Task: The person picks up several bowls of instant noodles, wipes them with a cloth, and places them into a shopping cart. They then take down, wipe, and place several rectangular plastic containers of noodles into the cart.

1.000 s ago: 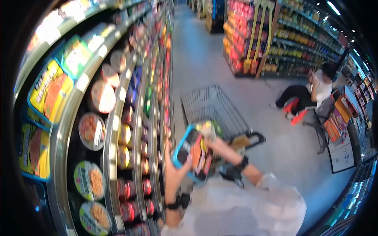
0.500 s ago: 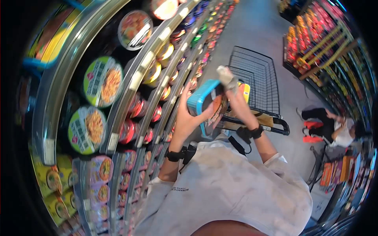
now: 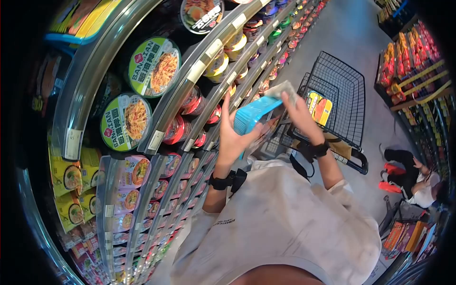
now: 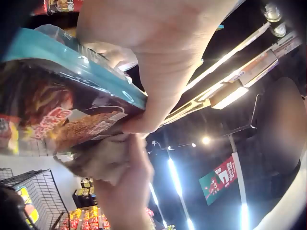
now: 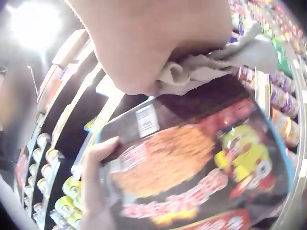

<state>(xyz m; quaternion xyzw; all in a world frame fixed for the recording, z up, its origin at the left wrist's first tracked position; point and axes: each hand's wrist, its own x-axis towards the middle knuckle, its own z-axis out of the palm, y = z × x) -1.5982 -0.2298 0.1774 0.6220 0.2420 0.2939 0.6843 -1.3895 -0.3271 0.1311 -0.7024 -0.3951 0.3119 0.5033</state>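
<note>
My left hand point(image 3: 231, 142) grips a blue plastic tub of instant noodles point(image 3: 251, 116), thumb and fingers on opposite sides. The tub is tilted so that mostly its ribbed blue side shows in the head view. Its dark lid, printed with a noodle picture point(image 5: 165, 153), fills much of the right wrist view. In my right hand point(image 3: 299, 116) is a crumpled beige-grey cloth point(image 3: 283, 90), which lies along the tub's far edge. The left wrist view has the cloth point(image 4: 103, 160) bunched under the right fingers against the printed face.
On my left rise shelves of noodle bowls point(image 3: 154, 66) and cups behind metal rails. A black wire shopping cart point(image 3: 365, 95) stands ahead to the right, with a yellow pack point(image 3: 319, 108) inside. Farther right a person point(image 3: 413, 175) sits near snack racks point(image 3: 403, 59).
The head view has swung, bringing lower shelves into sight. The tub has tipped from lid facing the head camera to side showing, and the cloth has shifted along its edge.
</note>
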